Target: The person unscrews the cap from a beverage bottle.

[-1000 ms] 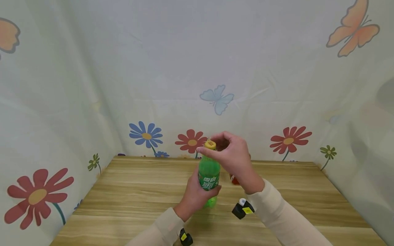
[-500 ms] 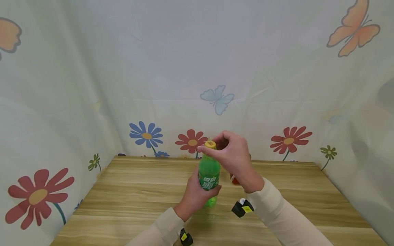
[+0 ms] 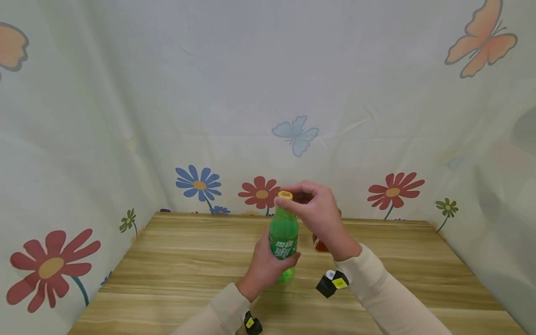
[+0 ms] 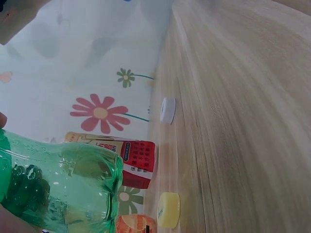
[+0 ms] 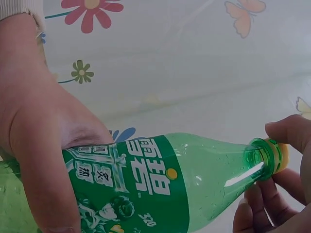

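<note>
In the head view my left hand [image 3: 268,263] grips a green plastic soda bottle [image 3: 284,228] round its lower body. The bottle stands upright above the table, its green label facing me. At its top is a yellow cap [image 3: 285,195], which my right hand [image 3: 320,211] pinches between thumb and fingers. In the right wrist view the thumb is against one side of the yellow cap [image 5: 281,156] and the fingers curl at the other. The cap sits on the bottle neck. The left wrist view shows the clear bottle base [image 4: 92,189] apart from the table.
A red-labelled container [image 4: 138,165] stands behind the bottle, partly hidden by my right wrist in the head view. A white cap [image 4: 167,110] and a loose yellow cap [image 4: 168,210] lie on the wooden table [image 3: 201,260]. An orange object [image 4: 135,224] is partly visible.
My right thumb has shifted slightly to the right along the cap, and the fingers have turned a little round it. The left hand and bottle have hardly moved.
</note>
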`<action>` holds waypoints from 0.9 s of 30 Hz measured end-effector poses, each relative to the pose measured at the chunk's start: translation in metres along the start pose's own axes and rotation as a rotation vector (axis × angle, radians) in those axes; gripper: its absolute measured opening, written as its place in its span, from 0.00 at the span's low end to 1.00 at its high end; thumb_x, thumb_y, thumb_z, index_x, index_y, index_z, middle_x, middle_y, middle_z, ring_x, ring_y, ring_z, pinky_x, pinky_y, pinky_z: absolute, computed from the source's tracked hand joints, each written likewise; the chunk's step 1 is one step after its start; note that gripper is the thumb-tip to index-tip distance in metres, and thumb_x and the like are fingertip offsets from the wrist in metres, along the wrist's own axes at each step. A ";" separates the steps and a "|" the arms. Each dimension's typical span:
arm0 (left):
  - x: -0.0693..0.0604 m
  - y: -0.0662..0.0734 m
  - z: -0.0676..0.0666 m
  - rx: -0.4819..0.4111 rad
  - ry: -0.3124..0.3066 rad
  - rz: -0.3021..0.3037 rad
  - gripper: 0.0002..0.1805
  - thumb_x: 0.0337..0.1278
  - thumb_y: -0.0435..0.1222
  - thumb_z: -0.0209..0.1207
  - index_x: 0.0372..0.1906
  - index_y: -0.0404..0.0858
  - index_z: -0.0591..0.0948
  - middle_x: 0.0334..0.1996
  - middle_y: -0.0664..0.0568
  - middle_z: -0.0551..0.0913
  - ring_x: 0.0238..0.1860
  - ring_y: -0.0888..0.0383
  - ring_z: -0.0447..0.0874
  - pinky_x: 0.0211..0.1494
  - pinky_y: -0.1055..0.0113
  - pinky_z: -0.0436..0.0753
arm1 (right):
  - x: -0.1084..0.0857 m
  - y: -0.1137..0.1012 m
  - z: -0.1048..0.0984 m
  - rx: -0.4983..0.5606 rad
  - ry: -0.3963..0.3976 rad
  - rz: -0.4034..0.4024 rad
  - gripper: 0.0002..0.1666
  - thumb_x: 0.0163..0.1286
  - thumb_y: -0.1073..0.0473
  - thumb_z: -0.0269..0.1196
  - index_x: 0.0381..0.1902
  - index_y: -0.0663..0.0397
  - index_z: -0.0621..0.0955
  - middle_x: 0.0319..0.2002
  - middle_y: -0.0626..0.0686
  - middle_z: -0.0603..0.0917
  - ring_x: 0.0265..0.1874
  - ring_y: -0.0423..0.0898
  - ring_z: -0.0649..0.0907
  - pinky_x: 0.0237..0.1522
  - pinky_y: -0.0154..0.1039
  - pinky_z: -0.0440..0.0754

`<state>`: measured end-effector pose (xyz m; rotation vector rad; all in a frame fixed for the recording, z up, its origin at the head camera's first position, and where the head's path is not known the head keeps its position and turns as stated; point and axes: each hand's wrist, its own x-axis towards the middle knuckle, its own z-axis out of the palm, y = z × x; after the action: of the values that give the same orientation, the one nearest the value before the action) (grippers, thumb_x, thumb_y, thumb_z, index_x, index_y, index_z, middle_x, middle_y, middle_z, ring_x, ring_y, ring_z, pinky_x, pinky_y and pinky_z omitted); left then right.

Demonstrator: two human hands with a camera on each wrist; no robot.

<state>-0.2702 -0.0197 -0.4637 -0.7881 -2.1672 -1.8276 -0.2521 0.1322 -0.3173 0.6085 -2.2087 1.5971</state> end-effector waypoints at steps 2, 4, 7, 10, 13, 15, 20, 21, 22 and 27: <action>0.000 -0.001 0.000 0.002 0.003 -0.003 0.40 0.56 0.40 0.73 0.69 0.53 0.64 0.54 0.56 0.81 0.53 0.56 0.82 0.60 0.58 0.82 | 0.001 0.001 0.000 0.013 -0.018 -0.003 0.18 0.61 0.47 0.76 0.46 0.47 0.90 0.41 0.51 0.89 0.39 0.51 0.86 0.40 0.38 0.86; 0.000 -0.001 0.000 -0.001 0.004 -0.008 0.40 0.55 0.39 0.73 0.69 0.54 0.64 0.55 0.57 0.81 0.53 0.57 0.82 0.61 0.58 0.82 | 0.001 0.001 -0.001 0.022 -0.033 -0.006 0.17 0.62 0.48 0.76 0.46 0.46 0.90 0.41 0.51 0.89 0.38 0.51 0.85 0.39 0.37 0.86; 0.000 -0.001 -0.001 0.002 0.008 -0.013 0.40 0.55 0.39 0.73 0.69 0.55 0.64 0.55 0.58 0.81 0.54 0.57 0.82 0.61 0.58 0.82 | 0.002 0.001 -0.002 0.027 -0.054 -0.011 0.16 0.63 0.50 0.75 0.47 0.47 0.90 0.41 0.50 0.88 0.37 0.50 0.85 0.37 0.36 0.85; 0.000 -0.001 -0.001 0.003 0.008 -0.004 0.40 0.55 0.39 0.73 0.69 0.53 0.64 0.56 0.57 0.80 0.54 0.56 0.81 0.62 0.57 0.82 | 0.003 -0.001 -0.004 0.031 -0.071 -0.011 0.15 0.64 0.52 0.74 0.48 0.48 0.90 0.42 0.50 0.88 0.37 0.50 0.85 0.37 0.37 0.85; 0.000 0.000 -0.001 0.004 0.011 -0.003 0.39 0.55 0.38 0.73 0.69 0.53 0.64 0.56 0.57 0.80 0.55 0.56 0.81 0.62 0.57 0.81 | 0.003 -0.002 -0.004 0.038 -0.093 -0.010 0.15 0.65 0.54 0.74 0.49 0.49 0.89 0.43 0.51 0.88 0.39 0.51 0.86 0.39 0.37 0.86; 0.000 0.000 -0.001 0.003 0.012 -0.007 0.39 0.55 0.38 0.73 0.69 0.53 0.64 0.56 0.57 0.80 0.55 0.56 0.81 0.63 0.56 0.81 | 0.003 -0.002 -0.005 0.039 -0.103 -0.005 0.17 0.65 0.54 0.74 0.51 0.49 0.89 0.43 0.52 0.88 0.39 0.51 0.86 0.39 0.37 0.86; 0.000 0.000 -0.001 0.016 0.007 -0.012 0.39 0.56 0.39 0.73 0.69 0.53 0.64 0.57 0.57 0.80 0.56 0.56 0.81 0.65 0.56 0.80 | 0.002 -0.001 -0.004 -0.009 -0.077 0.045 0.24 0.62 0.48 0.76 0.55 0.47 0.86 0.46 0.52 0.87 0.41 0.51 0.85 0.41 0.36 0.86; 0.000 0.000 -0.001 0.020 0.005 -0.012 0.39 0.57 0.39 0.73 0.69 0.53 0.64 0.57 0.57 0.80 0.57 0.56 0.81 0.65 0.56 0.80 | 0.001 -0.002 -0.003 -0.022 -0.063 0.056 0.25 0.60 0.47 0.77 0.54 0.47 0.85 0.46 0.52 0.86 0.40 0.50 0.84 0.41 0.36 0.86; 0.000 0.000 -0.001 0.022 0.004 -0.014 0.40 0.57 0.39 0.73 0.69 0.53 0.63 0.57 0.57 0.80 0.57 0.56 0.81 0.65 0.56 0.80 | 0.001 -0.003 -0.003 -0.034 -0.049 0.066 0.26 0.59 0.46 0.77 0.52 0.47 0.85 0.45 0.52 0.86 0.40 0.50 0.85 0.41 0.37 0.86; -0.001 0.003 -0.001 0.036 0.007 -0.028 0.39 0.57 0.40 0.73 0.69 0.52 0.63 0.57 0.56 0.80 0.57 0.56 0.80 0.65 0.55 0.80 | -0.002 -0.006 -0.001 -0.057 -0.003 0.066 0.24 0.55 0.45 0.80 0.43 0.50 0.84 0.40 0.53 0.87 0.36 0.51 0.85 0.37 0.38 0.86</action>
<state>-0.2684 -0.0209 -0.4617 -0.7465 -2.2107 -1.7962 -0.2472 0.1317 -0.3126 0.5280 -2.2900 1.5597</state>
